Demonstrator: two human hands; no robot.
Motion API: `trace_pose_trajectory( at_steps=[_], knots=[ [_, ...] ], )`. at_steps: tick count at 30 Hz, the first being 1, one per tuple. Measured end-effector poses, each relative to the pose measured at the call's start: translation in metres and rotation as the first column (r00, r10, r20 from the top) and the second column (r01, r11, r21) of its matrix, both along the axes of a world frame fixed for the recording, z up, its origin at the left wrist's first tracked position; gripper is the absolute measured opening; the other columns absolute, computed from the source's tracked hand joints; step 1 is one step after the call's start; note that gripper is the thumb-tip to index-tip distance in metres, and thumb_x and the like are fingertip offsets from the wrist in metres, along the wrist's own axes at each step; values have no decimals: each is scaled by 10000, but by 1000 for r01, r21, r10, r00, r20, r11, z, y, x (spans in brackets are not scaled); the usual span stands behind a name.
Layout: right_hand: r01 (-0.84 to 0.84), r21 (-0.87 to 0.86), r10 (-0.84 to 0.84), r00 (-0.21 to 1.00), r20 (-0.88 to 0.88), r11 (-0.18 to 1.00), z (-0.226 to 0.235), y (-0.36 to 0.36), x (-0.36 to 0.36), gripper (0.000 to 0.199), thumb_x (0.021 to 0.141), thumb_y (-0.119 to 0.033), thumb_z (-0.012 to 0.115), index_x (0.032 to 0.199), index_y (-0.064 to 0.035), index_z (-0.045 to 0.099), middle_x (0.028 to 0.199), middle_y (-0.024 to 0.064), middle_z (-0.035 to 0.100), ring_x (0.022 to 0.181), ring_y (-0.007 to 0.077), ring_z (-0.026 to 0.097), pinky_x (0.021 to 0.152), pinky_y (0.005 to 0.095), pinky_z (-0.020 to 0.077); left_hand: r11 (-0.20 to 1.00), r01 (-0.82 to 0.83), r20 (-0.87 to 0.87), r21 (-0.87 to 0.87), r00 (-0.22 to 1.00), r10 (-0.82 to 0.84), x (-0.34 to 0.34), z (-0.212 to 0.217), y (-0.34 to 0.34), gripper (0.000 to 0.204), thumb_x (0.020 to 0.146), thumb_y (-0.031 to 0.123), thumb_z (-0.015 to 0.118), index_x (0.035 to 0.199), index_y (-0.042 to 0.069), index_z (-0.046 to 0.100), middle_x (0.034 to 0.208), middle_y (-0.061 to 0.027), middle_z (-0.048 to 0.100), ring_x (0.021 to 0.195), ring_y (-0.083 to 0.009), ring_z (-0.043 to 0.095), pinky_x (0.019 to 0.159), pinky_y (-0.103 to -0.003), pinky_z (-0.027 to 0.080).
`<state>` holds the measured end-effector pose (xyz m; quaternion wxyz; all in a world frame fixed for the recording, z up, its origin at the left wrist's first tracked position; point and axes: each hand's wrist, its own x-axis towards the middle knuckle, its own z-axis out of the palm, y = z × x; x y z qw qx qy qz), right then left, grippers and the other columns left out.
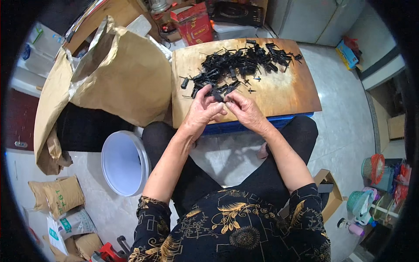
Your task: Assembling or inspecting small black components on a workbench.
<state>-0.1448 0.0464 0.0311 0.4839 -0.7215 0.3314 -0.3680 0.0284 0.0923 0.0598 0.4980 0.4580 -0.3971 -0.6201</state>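
Observation:
Both my hands meet over the near edge of a wooden board (279, 98). My left hand (203, 111) has its fingers curled around a small black plastic part (217, 94). With thumb and fingertips pinched together, my right hand (245, 111) grips the same part at its right end; its exact shape is partly hidden by my fingers. Just beyond my hands lies a heap of black plastic parts (235, 61), many with thin pins sticking out. A few loose pieces (252, 91) lie apart from the heap, to its near right.
Left of the board stands a large open brown paper sack (126, 74). A white bucket (124, 163) sits on the floor by my left leg. A red box (194, 26) is behind the board. An open cardboard box (334, 201) lies right of me, with baskets (360, 201) beyond it.

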Motion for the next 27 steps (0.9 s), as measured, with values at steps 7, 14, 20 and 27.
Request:
trace_pose_trajectory(
  at_steps=[7, 14, 20, 27],
  knots=[
    [33, 84, -41, 994, 101, 996, -9, -6, -6, 163, 879, -57, 527, 1028, 2, 557, 838, 105, 632, 776, 119, 603, 669, 271, 480, 999, 31, -173, 11, 985, -29, -12, -14, -27, 527, 788, 116, 689, 1231, 69, 408, 946, -83, 601, 780, -186, 642, 634, -237, 515],
    [74, 93, -72, 997, -33, 993, -13, -7, 1, 155, 908, -116, 507, 1023, -13, 523, 781, 70, 588, 702, 126, 559, 628, 271, 455, 990, -144, -177, 12, 974, 143, -14, -33, -25, 331, 829, 63, 628, 1100, 59, 438, 841, -71, 603, 701, -140, 628, 569, -202, 501],
    [78, 40, -76, 996, -50, 996, -14, -9, 6, 180, 938, -183, 463, 996, -18, 506, 675, 61, 501, 586, 129, 473, 543, 286, 399, 994, -113, 68, -8, 991, 113, -15, -36, -23, 306, 820, 55, 626, 1072, 60, 453, 724, -17, 524, 571, -78, 542, 510, -199, 479],
    [-15, -24, 11, 991, -132, 1000, -22, -13, 4, 197, 935, -186, 433, 969, -7, 506, 707, 148, 525, 643, 286, 537, 593, 364, 417, 996, -63, 382, -70, 920, 85, -20, -45, -27, 259, 808, 44, 606, 1023, 54, 461, 656, 2, 486, 527, -55, 474, 475, -208, 437]
  ],
)
